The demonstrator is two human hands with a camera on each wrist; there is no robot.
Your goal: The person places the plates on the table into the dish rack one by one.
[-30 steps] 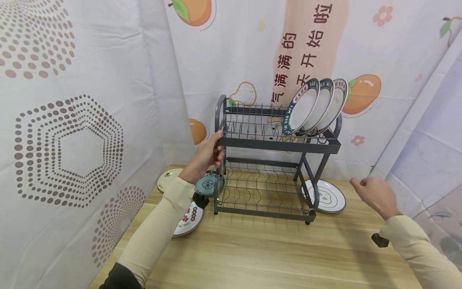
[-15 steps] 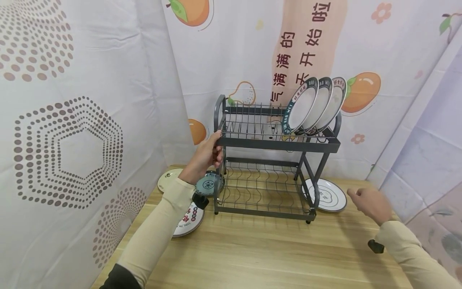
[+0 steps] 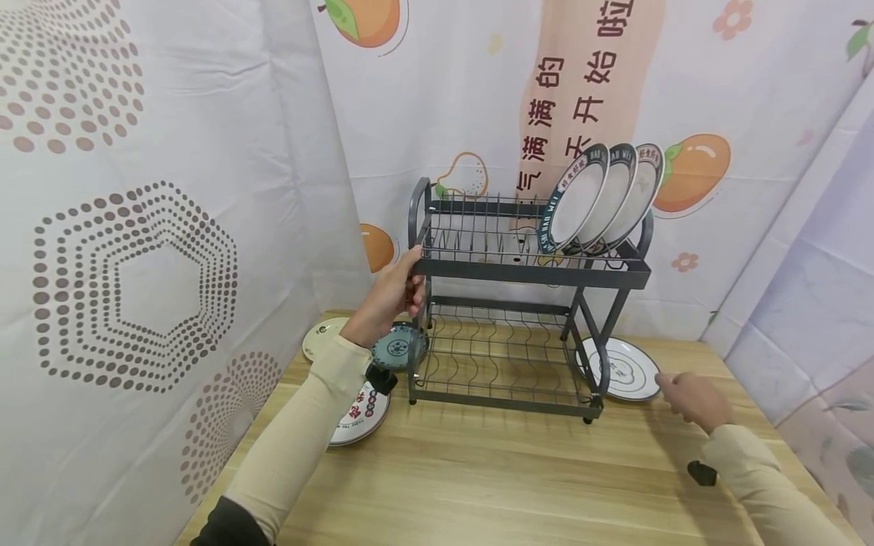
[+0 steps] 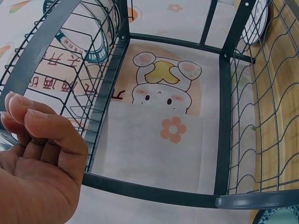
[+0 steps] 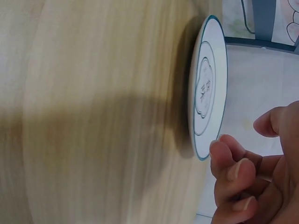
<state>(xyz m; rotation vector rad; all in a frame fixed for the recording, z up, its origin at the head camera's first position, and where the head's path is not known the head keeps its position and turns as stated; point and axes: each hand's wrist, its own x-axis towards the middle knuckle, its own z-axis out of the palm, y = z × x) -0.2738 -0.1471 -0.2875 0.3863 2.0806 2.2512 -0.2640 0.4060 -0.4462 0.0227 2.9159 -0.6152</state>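
Note:
A dark grey two-tier dish rack [image 3: 532,273] stands on the wooden table. At the upper tier's front left corner my left hand [image 3: 392,292] grips its rail; in the left wrist view the fingers [image 4: 56,128] curl by that rail. My right hand [image 3: 696,402] is beside the right edge of a white plate [image 3: 631,371] with a dark rim, which lies flat, partly behind the rack's right leg. The right wrist view shows the hand's thumb apart from its loosely bent fingers, and nothing held. Whether a fingertip touches the plate's rim [image 5: 219,93], I cannot tell.
Three rimmed plates [image 3: 576,201] stand tilted in the upper tier's right end. Left of the rack lie a blue patterned dish [image 3: 396,345], a pale yellow plate [image 3: 321,337] and a white plate with red lettering [image 3: 362,417]. Printed curtains [image 3: 437,98] rise behind and at the sides.
My right hand has moved left and down, from above the table to beside the plate's right edge. The left hand keeps its grip on the rack, and the view has shifted slightly.

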